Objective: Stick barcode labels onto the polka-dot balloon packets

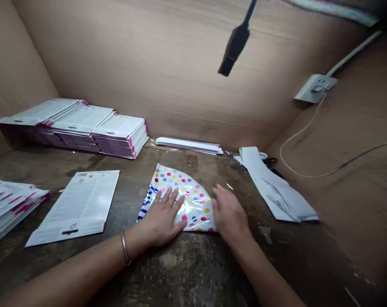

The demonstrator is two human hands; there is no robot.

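A shiny folded sheet with coloured polka dots lies flat on the dark worn table, shaped like a quarter circle. My left hand lies flat on its lower left part, fingers spread and pressing down, a metal bangle on the wrist. My right hand rests palm down on the sheet's right edge with the fingers together and stretched out. Neither hand grips anything.
A printed white card lies left of the sheet. Stacks of pink-edged cards line the back left, another stack at the left edge. White strips and folded white paper lie at back and right. Cardboard walls, a socket with cable.
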